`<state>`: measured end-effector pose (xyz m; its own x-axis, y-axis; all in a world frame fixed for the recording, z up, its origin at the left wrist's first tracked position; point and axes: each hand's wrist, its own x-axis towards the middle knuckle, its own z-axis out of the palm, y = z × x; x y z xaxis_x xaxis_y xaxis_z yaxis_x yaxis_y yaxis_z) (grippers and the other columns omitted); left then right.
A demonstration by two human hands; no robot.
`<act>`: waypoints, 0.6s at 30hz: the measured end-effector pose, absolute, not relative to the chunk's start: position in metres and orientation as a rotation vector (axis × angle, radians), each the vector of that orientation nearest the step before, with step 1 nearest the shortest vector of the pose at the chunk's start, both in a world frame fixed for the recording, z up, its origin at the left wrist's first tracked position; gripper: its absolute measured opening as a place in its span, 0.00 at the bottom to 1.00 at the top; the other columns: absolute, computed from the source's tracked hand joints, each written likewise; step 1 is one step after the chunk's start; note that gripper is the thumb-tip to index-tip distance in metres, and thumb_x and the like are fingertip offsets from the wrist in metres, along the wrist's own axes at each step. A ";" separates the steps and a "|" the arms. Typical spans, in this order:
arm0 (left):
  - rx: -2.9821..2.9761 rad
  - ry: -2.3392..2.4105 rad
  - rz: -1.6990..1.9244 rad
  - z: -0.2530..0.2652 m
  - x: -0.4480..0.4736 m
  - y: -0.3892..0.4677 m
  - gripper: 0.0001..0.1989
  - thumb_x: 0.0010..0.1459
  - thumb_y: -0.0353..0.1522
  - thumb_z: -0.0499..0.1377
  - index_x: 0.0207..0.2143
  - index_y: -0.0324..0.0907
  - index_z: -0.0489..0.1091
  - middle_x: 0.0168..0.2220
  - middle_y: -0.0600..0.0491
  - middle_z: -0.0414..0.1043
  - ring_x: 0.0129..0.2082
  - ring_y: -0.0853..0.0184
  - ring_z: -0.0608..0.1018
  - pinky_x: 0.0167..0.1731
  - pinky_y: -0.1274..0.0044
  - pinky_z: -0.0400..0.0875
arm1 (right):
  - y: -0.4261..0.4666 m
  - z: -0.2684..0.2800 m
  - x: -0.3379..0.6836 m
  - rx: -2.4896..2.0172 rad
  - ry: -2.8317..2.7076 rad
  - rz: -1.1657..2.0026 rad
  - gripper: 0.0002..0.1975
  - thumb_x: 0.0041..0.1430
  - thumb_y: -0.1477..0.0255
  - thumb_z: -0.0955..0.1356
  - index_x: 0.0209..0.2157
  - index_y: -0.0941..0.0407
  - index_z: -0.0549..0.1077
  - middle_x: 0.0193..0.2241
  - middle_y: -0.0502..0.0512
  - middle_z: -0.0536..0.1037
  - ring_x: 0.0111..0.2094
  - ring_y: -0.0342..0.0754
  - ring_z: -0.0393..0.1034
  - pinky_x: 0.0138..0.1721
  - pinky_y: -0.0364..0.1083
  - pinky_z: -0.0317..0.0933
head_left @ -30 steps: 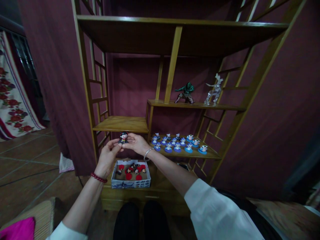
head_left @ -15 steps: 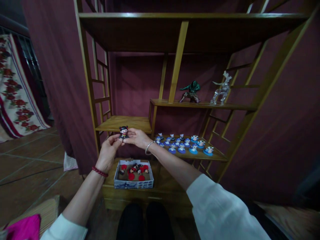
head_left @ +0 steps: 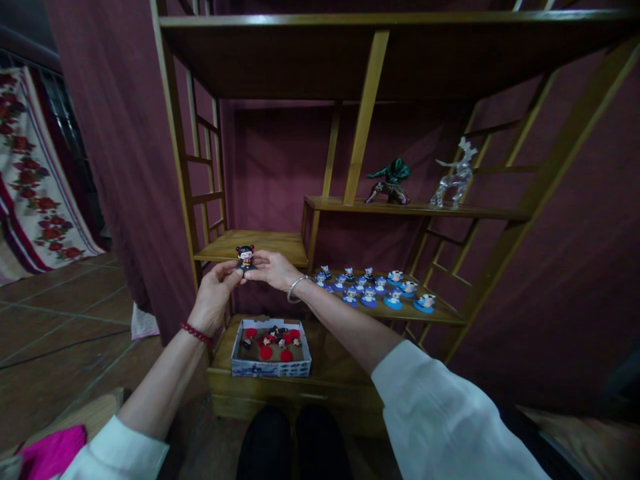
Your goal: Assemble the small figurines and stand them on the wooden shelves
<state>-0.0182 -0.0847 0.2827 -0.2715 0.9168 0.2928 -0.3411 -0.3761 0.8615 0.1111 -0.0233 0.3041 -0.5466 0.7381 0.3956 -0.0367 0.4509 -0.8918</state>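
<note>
A small black-haired figurine [head_left: 245, 255] with two hair buns stands upright on a dark base, held up between my hands. My left hand [head_left: 214, 293] pinches the base from the left, a red bead bracelet on its wrist. From the right, my right hand [head_left: 273, 270] grips the same base; a silver bangle is on that wrist. Both hands are in front of the small left shelf [head_left: 265, 245]. Below them sits an open cardboard box [head_left: 270, 369] holding several red and black figurines [head_left: 280, 339].
Several blue and purple figurines [head_left: 369, 297] stand on the lower right shelf. Above them, a green-cloaked statue [head_left: 391, 181] and a clear deer figure [head_left: 454, 175] stand on another shelf. A wooden post [head_left: 367, 117] divides the unit. A dark red curtain [head_left: 110, 147] hangs at left.
The figurine and both hands have moved slightly upward in view, with the figurine still held between them. The camera view has shifted a little, moving the shelf unit's right side rightward.
</note>
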 end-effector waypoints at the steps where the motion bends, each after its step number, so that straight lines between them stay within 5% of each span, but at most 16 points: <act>1: 1.038 0.864 1.795 0.284 -0.019 -0.084 0.16 0.35 0.28 0.66 0.31 0.34 0.68 0.27 0.55 0.70 0.25 0.75 0.71 0.32 0.80 0.66 | -0.023 0.305 0.110 -0.596 -1.870 1.174 0.19 0.35 0.75 0.73 0.34 0.58 0.69 0.34 0.52 0.75 0.38 0.45 0.70 0.49 0.51 0.59; 18: 1.224 1.072 1.746 0.307 -0.030 -0.065 0.18 0.37 0.32 0.63 0.33 0.35 0.66 0.26 0.56 0.69 0.24 0.74 0.71 0.31 0.78 0.67 | -0.007 0.333 0.095 -0.751 -1.803 1.082 0.20 0.33 0.80 0.74 0.34 0.60 0.70 0.30 0.52 0.76 0.35 0.42 0.70 0.45 0.47 0.61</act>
